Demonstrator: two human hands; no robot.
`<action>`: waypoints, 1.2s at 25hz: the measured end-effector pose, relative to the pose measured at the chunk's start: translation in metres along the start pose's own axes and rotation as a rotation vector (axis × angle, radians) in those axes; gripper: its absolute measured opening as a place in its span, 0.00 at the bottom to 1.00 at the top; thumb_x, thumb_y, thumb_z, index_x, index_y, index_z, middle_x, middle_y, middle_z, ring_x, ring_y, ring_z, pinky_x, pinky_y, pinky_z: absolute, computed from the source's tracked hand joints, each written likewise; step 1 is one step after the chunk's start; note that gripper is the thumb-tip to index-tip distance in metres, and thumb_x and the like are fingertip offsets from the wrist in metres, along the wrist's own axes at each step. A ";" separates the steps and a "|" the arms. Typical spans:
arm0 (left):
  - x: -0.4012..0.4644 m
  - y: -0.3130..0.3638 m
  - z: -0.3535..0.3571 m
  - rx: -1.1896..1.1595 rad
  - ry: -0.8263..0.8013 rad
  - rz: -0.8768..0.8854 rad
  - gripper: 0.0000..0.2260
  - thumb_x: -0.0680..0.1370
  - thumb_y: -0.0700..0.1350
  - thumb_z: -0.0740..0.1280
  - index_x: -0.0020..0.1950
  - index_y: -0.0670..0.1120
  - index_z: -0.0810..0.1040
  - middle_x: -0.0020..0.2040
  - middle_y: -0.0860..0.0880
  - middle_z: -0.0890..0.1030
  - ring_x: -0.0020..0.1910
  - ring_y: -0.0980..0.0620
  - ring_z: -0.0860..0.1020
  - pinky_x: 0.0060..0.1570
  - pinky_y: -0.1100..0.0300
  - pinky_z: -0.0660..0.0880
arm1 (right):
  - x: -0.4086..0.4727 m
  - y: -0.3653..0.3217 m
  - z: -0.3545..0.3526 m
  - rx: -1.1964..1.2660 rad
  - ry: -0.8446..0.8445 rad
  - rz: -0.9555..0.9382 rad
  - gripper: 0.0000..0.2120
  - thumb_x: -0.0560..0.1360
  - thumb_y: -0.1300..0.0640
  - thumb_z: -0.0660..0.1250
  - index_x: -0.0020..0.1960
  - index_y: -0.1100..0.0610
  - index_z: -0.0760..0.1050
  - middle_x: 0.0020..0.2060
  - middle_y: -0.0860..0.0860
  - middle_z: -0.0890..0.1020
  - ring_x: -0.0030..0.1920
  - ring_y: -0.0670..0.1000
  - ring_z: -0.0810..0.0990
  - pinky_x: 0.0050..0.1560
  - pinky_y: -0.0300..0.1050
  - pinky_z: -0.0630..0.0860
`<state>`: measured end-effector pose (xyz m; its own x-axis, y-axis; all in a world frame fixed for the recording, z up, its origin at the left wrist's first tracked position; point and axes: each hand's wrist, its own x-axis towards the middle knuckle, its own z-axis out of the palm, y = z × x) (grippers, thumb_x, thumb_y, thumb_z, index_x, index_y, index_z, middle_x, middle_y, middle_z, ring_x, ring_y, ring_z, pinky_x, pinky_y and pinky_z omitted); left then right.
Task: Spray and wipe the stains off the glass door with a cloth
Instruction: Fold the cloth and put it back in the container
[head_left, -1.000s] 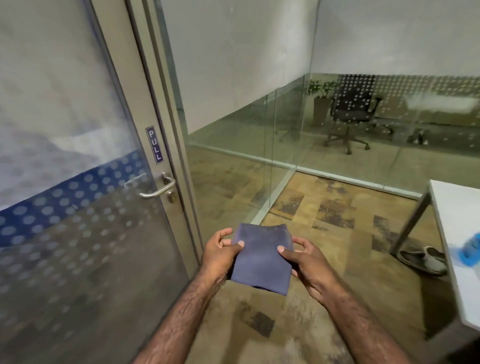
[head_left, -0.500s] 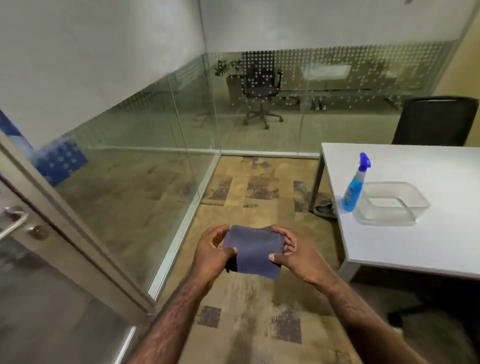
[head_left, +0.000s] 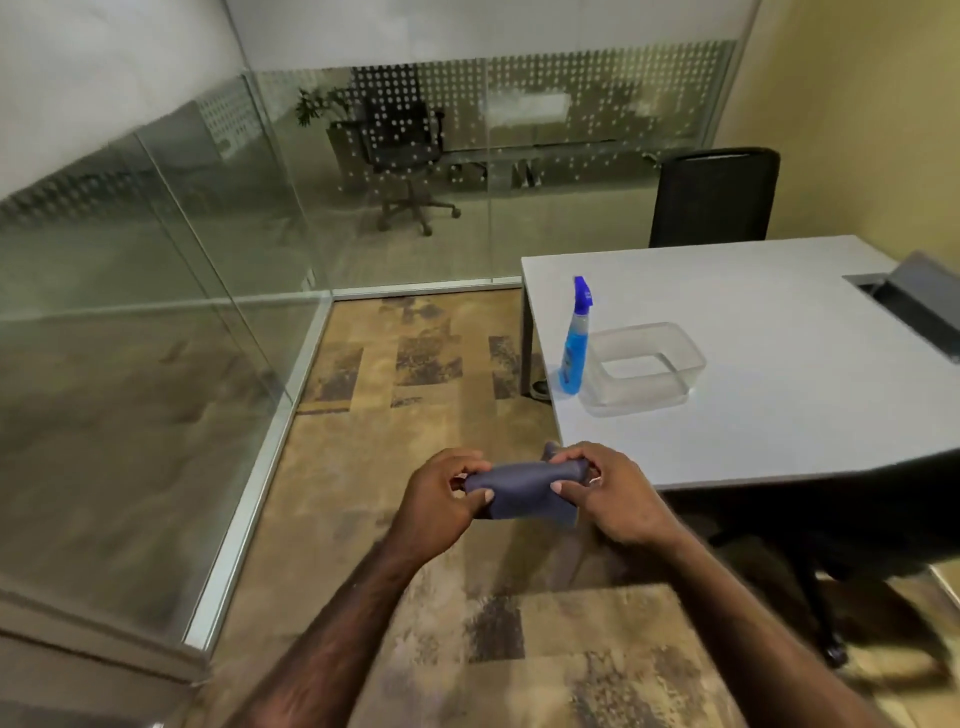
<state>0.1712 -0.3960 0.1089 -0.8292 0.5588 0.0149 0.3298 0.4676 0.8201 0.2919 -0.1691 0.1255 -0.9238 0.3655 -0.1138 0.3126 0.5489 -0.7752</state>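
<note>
cloth (head_left: 519, 491) now bunched, view swung toward table (head_left: 769, 415)

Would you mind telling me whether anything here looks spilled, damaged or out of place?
Nothing stands out. The spray bottle stands upright on the white table beside a clear tub, and both hands hold the folded cloth.

Both bare forearms reach forward, wrists close together. The left hand (head_left: 441, 493) and the right hand (head_left: 610, 496) each pinch one end of the cloth (head_left: 519, 491) between them.

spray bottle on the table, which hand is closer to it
Right. The right hand grips the cloth just below the table edge, nearer the spray bottle. The left hand holds the cloth's other end, farther left.
</note>
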 end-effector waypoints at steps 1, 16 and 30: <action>0.003 0.004 0.003 0.004 -0.001 0.004 0.12 0.74 0.37 0.78 0.56 0.47 0.86 0.57 0.49 0.85 0.56 0.53 0.84 0.58 0.55 0.82 | 0.001 0.005 -0.004 -0.023 0.014 -0.010 0.10 0.78 0.53 0.77 0.58 0.47 0.83 0.58 0.49 0.83 0.59 0.47 0.80 0.61 0.41 0.75; 0.136 0.046 0.106 -0.630 -0.324 -0.181 0.13 0.82 0.34 0.69 0.66 0.42 0.76 0.53 0.44 0.87 0.48 0.56 0.86 0.46 0.63 0.83 | 0.047 0.094 -0.075 0.765 0.279 0.243 0.10 0.83 0.55 0.73 0.62 0.57 0.83 0.57 0.56 0.90 0.61 0.57 0.88 0.61 0.50 0.85; 0.277 0.045 0.179 -0.610 -0.556 -0.371 0.10 0.85 0.51 0.67 0.62 0.47 0.79 0.60 0.43 0.86 0.60 0.44 0.85 0.60 0.47 0.83 | 0.155 0.138 -0.127 0.953 0.269 0.453 0.27 0.71 0.71 0.78 0.69 0.63 0.80 0.61 0.64 0.88 0.62 0.64 0.87 0.58 0.50 0.85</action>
<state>0.0374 -0.0979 0.0474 -0.4449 0.7689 -0.4592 -0.3425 0.3277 0.8805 0.2197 0.0583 0.0799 -0.6510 0.6034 -0.4605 0.2053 -0.4441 -0.8721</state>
